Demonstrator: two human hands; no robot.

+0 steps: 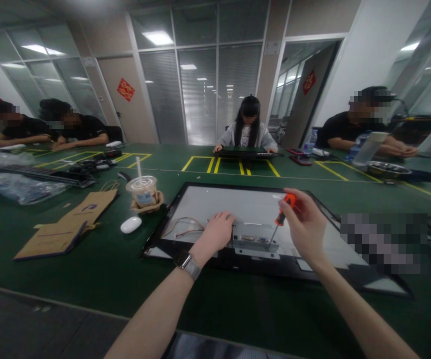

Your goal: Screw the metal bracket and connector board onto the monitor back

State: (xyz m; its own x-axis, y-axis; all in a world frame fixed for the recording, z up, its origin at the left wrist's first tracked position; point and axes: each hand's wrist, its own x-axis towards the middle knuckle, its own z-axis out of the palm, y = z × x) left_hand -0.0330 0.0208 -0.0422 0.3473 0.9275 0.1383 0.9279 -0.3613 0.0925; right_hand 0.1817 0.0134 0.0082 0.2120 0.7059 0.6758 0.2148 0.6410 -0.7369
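Observation:
A monitor panel (245, 197) with a black frame and pale back lies flat in front of me. My right hand (307, 224) is closed around the orange and black handle of a screwdriver (281, 215). The shaft slants down, its tip at the metal bracket (250, 230) that holds a small board with connectors. My left hand (218, 230) lies on the panel at the bracket's left side, fingers stretched out, fingertips close to the bracket edge. Thin coloured wires (180, 227) run across the panel left of that hand.
Left of the panel are a white mouse (130, 225), an iced drink cup (141, 190) in a carrier and a brown paper bag (69, 219). Plastic wrap (24, 185) lies farther left. Across the green table (99, 269), a person handles another dark panel (247, 153); other people sit around.

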